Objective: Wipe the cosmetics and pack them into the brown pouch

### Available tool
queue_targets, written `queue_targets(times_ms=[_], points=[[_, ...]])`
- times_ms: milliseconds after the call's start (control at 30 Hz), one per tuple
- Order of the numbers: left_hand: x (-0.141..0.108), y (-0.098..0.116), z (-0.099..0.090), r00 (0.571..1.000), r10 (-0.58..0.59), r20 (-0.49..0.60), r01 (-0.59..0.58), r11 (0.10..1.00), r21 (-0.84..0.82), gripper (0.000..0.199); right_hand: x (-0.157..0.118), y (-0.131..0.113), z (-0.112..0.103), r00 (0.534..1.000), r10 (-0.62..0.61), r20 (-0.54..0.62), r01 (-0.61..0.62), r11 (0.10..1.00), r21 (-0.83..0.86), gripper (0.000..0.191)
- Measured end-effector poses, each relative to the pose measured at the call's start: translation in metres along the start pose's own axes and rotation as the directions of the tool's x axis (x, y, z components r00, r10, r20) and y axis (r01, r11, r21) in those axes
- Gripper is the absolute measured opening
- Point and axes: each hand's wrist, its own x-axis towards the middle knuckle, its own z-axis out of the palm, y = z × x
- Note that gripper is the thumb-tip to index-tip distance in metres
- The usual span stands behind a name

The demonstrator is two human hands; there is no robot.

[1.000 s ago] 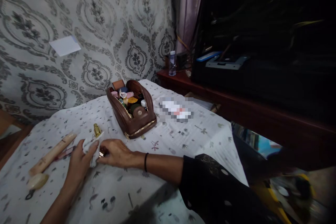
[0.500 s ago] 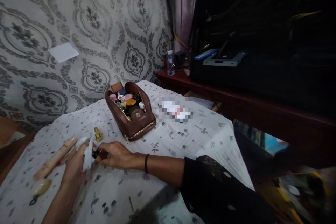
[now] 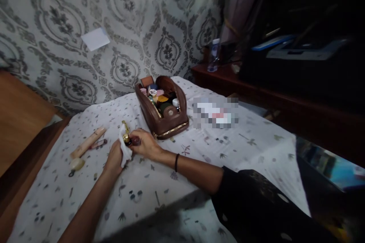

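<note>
My left hand [image 3: 114, 156] is closed on a white cloth or tissue [image 3: 125, 152]. Against it, my right hand [image 3: 146, 143] grips a small dark bottle [image 3: 128, 141] with a gold-coloured top, its neck end meeting the cloth. Just behind the hands a gold piece, perhaps a cap [image 3: 124, 124], shows in part. To the left lie a long beige tube [image 3: 88, 143], a slim pinkish tube [image 3: 98, 144] and a cream rounded item with a dark ring [image 3: 76, 164]. Beyond my right hand stands an unzipped brown toiletry bag [image 3: 171, 126] full of small bottles and jars.
A patterned white cloth [image 3: 159, 186] covers the table. A blurred-out flat item [image 3: 215, 113] lies right of the bag. A clear bottle [image 3: 213, 56] stands on the dark red shelf at the back. Wooden furniture [image 3: 25, 121] borders the left side.
The view has swung left, so everything sits further right in the picture. The bottle's gold top shows now, beside the cloth; both hands keep their hold.
</note>
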Motion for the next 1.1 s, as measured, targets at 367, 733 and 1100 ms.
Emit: queue_targets(times_ms=[367, 733, 1100], points=[[0.001, 0.0, -0.014, 0.998, -0.003, -0.066, -0.009, 0.983, -0.183, 0.028, 0.006, 0.001, -0.003, 0.994, 0.105, 0.01, -0.095, 0.851, 0.516, 0.029], [0.002, 0.003, -0.014, 0.974, 0.113, -0.194, -0.147, 0.974, -0.174, 0.037, 0.005, 0.006, 0.001, 0.964, 0.241, 0.11, -0.242, 0.631, 0.738, 0.048], [-0.008, 0.004, -0.026, 0.847, 0.522, 0.106, -0.491, 0.689, 0.533, 0.039, 0.003, 0.006, -0.001, 0.932, 0.314, 0.179, -0.354, 0.694, 0.627, 0.054]])
